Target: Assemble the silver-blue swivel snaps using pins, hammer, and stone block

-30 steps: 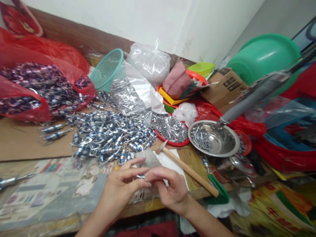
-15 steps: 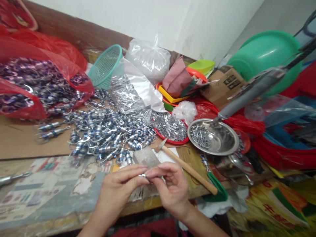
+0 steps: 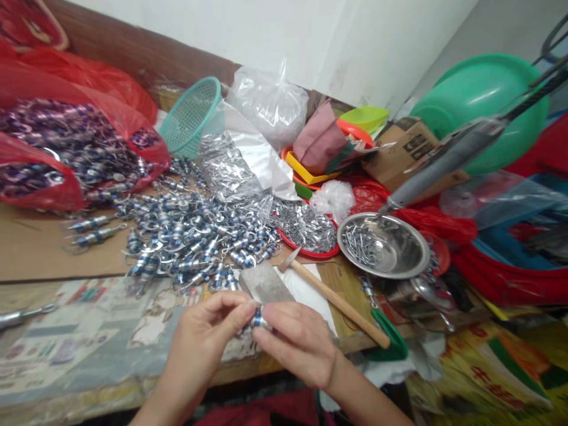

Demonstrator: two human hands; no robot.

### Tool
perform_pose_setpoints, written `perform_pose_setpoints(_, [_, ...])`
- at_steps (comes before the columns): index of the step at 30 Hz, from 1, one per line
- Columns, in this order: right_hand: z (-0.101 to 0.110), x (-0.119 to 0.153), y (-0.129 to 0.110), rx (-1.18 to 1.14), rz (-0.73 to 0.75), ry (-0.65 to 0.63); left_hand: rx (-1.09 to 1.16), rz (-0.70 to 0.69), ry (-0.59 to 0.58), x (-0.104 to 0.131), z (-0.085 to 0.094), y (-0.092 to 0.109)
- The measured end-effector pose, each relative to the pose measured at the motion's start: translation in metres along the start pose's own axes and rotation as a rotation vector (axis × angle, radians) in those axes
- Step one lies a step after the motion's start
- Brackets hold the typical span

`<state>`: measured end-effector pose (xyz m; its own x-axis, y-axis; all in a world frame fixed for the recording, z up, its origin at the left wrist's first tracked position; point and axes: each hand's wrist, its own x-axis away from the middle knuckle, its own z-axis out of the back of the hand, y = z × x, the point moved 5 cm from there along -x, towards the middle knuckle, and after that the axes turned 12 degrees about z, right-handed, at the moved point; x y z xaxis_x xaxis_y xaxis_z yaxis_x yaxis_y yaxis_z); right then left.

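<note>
Between my hands is a small silver metal fitting (image 3: 258,318) with a blue band, like the pieces in the pile. My left hand (image 3: 208,331) pinches its left end between thumb and forefinger. Around the right end, the fingers of my right hand (image 3: 302,340) are closed, and they hide that part. Just beyond the hands lies a grey metal block (image 3: 266,284). A hammer (image 3: 341,305) with a wooden handle rests to its right. Farther back spreads a heap of blue-and-silver metal fittings (image 3: 181,231) with hooks and rings.
A red bag (image 3: 146,157) of purple and blue fittings stands at left. Small metal strips (image 3: 306,228) fill a red tray. A steel bowl (image 3: 399,251) holds pins, with a grey-handled tool (image 3: 435,168) slanting above it. A green basket (image 3: 189,118) leans at the back.
The fitting has turned between my fingers, and its blue band now shows. My right hand has rolled over, its fingers now lying along the piece. The pile and hammer look unchanged.
</note>
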<state>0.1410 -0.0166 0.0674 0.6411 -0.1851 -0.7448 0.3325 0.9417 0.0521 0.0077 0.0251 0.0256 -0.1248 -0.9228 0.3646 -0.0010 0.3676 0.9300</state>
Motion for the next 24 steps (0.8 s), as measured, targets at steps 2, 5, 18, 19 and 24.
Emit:
perform_pose_setpoints(2, [0.000,0.002,0.004,-0.029,-0.070,0.071,-0.076,-0.036,-0.022,0.001,0.001,0.003])
perform_pose_setpoints(5, [-0.002,0.006,0.007,-0.071,-0.195,0.137,-0.106,-0.055,-0.026,0.003,0.002,0.004])
perform_pose_setpoints(18, [-0.015,0.014,0.010,-0.247,-0.668,0.139,0.210,0.137,-0.044,-0.002,-0.004,-0.024])
perform_pose_setpoints(19, [-0.016,0.014,0.011,-0.262,-0.695,0.114,0.239,0.150,-0.065,-0.002,-0.005,-0.026])
perform_pose_setpoints(24, [-0.002,0.024,0.055,-0.208,-0.718,-0.097,0.231,0.157,-0.083,-0.005,-0.004,-0.030])
